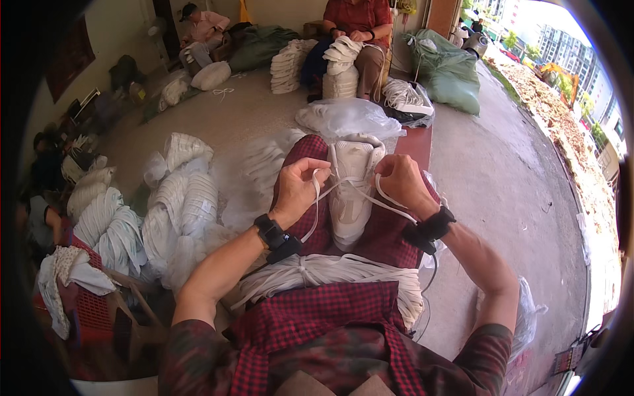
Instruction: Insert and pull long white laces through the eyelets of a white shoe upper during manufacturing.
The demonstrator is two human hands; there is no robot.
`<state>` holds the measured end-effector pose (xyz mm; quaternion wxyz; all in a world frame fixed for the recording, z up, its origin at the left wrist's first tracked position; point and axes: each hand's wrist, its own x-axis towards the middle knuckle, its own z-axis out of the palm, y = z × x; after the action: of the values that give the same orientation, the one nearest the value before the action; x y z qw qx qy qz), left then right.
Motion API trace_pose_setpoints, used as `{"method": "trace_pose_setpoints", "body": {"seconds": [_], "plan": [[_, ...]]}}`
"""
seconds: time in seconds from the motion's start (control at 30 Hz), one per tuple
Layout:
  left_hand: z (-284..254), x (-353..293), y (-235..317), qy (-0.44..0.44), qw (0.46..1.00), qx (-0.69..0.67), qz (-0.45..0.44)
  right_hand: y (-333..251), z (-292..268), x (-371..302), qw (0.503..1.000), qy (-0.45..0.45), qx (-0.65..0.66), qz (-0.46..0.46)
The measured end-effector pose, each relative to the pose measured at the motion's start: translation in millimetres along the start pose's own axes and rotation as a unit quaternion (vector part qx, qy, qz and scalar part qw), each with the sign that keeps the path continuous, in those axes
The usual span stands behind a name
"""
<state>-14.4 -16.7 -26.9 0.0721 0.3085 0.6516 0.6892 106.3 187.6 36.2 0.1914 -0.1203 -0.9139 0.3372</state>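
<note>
A white shoe upper point(349, 212) stands between my knees, its tongue pointing away from me. Across its front runs a flat white shoelace point(357, 189), its two ends spreading to either side. My left hand point(299, 189) pinches the lace at the left edge of the upper, and a loose length hangs below the fingers. At the right edge, my right hand point(404, 183) has its fingers curled closed around the other side of the lace. A thick bundle of white laces point(317, 272) lies across my lap on a red and black checked apron point(323, 307).
Stacks of white shoe uppers point(175, 204) lie on the floor to my left, beside a red plastic chair point(89, 317). A clear plastic bag point(347, 119) sits just ahead. Beyond it a person point(360, 23) sits with more uppers; a green sack point(446, 72) stands at far right.
</note>
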Motion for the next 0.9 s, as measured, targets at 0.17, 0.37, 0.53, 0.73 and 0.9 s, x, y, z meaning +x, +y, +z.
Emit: {"method": "trace_pose_setpoints", "body": {"seconds": [0.17, 0.37, 0.53, 0.73, 0.9], "plan": [[1.1, 1.4, -1.0, -0.002, 0.999, 0.024, 0.023, 10.9, 7.4, 0.2, 1.000, 0.003, 0.011, -0.007], [5.1, 0.9, -3.7, -0.009, 0.996, 0.068, 0.063, 4.5, 14.9, -3.3, 0.999, 0.029, 0.026, 0.018], [2.0, -0.2, -4.8, -0.007, 0.994, 0.086, 0.061, 15.3, 15.0, -5.4, 0.998, 0.032, 0.054, -0.028], [5.6, -0.1, -6.5, 0.005, 0.992, 0.079, 0.094, 11.7, 7.1, -13.4, 0.996, 0.016, 0.077, -0.044], [9.7, 0.2, -11.5, 0.032, 0.989, 0.091, 0.116, 18.0, 12.1, -9.7, 0.996, 0.018, 0.072, -0.052]]}}
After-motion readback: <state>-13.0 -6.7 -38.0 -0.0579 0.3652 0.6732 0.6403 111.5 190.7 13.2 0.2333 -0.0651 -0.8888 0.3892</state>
